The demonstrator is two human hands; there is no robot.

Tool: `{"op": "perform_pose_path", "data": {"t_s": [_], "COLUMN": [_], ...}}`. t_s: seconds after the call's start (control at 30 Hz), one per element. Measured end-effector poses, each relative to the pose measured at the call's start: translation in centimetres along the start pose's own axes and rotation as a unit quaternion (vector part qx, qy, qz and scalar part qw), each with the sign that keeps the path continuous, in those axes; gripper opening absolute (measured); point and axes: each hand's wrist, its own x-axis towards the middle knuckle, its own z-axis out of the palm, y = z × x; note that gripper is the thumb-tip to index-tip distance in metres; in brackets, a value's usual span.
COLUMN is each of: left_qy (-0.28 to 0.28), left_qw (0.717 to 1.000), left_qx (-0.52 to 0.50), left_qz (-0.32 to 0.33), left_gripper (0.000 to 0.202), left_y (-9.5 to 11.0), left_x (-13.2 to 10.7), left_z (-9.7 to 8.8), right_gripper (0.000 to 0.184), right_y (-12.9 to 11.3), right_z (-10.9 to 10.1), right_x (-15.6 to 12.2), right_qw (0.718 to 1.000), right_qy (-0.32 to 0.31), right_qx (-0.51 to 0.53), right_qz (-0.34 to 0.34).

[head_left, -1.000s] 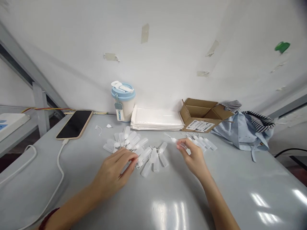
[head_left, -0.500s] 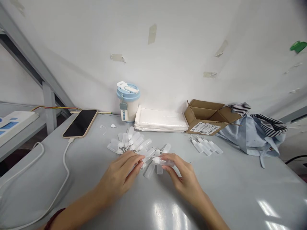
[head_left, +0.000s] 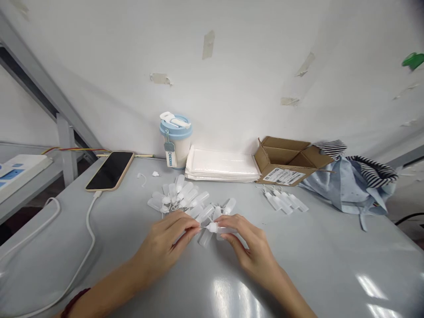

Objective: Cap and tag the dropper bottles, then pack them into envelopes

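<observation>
My right hand [head_left: 247,240] is closed, thumb and fingers around a small clear squeeze bottle [head_left: 222,229] with a white collar and a thin needle tip pointing left. The fingertips of my left hand [head_left: 174,238] pinch together at the end of that tip; whatever small piece is between them is hidden. Under and behind both hands lies a loose pile of similar bottles [head_left: 187,194], some with thin white strings or loops. Further right, several more needle-tip bottles [head_left: 281,201] lie side by side in a row.
A phone [head_left: 111,171] with a white cable [head_left: 91,225] lies left. Against the wall stand a blue-lidded cup [head_left: 177,143], a stack of white packets [head_left: 221,165] and an open cardboard box [head_left: 285,163]. Blue striped fabric [head_left: 351,185] sits right. Small white pieces [head_left: 142,179] lie behind the pile.
The bottle in my right hand has moved slightly left and down, its tip now meeting my left fingertips. The pile and the row of bottles have stayed put.
</observation>
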Motion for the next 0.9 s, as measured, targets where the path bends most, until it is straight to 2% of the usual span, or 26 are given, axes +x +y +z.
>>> {"op": "perform_pose_path", "data": {"t_s": [0.17,0.4,0.9], "left_qy": [-0.006,-0.017,-0.046], "left_qw": [1.000,0.999,0.997], "left_qx": [-0.004,-0.004,0.018], "left_qz": [-0.003,0.034,0.064], "left_gripper": [0.013,0.015,0.014], "left_y": [0.06,-0.03,-0.44], "left_x": [0.20,0.13,-0.16], "left_z": [-0.15,-0.05,0.47], "right_gripper": [0.026,0.026,0.036], "right_y": [-0.02,0.19,0.51], "right_z": [-0.01,0.15,0.58], "right_x": [0.02,-0.03,0.01], "right_qw": [1.000,1.000,0.998], "right_qy": [-0.001,-0.001,-0.005], "right_qx": [0.004,0.013,-0.006], "right_qz": [-0.001,-0.019,-0.058]}}
